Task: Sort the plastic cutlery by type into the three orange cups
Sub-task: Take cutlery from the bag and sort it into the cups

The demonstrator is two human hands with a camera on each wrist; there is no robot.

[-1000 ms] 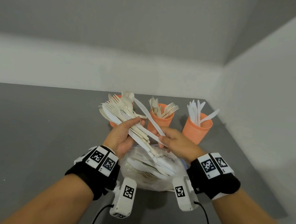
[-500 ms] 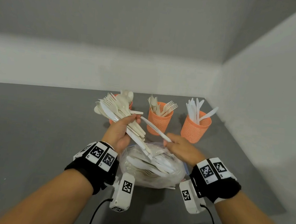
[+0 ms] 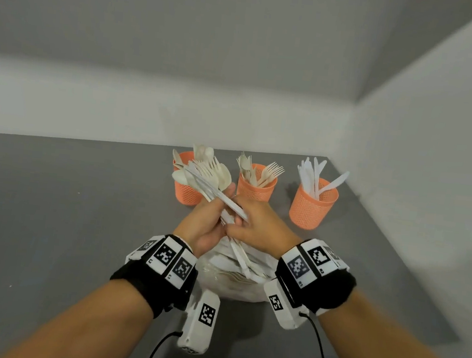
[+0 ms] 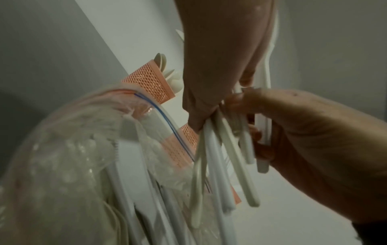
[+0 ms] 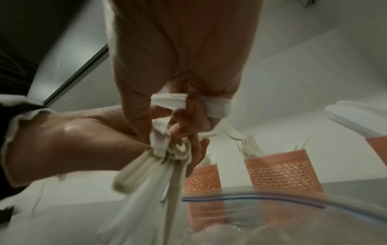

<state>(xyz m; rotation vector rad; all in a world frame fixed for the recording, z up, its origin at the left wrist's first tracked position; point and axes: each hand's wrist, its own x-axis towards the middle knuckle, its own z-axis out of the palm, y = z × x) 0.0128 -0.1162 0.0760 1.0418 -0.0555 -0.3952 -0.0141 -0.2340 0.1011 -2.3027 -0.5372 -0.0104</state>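
Head view: three orange mesh cups (image 3: 313, 204) part-filled; beside them, left hand (image 3: 205, 225) clenching unsorted white plastic cutlery bundle (image 3: 209, 176), right hand (image 3: 255, 229) pinching one white plastic knife (image 3: 228, 201); clear plastic bag (image 3: 236, 278) not emptied.

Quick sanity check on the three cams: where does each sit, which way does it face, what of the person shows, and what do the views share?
Head: worn on the head, looks forward and down at the grey table; shows both forearms, left hand and right hand.
Left wrist: under the left hand, looks along it at the cutlery bundle; the right hand enters.
Right wrist: under the right hand, faces the orange cups; the left hand enters.
Shared: all three show the bundle, the cups and the plastic bag.
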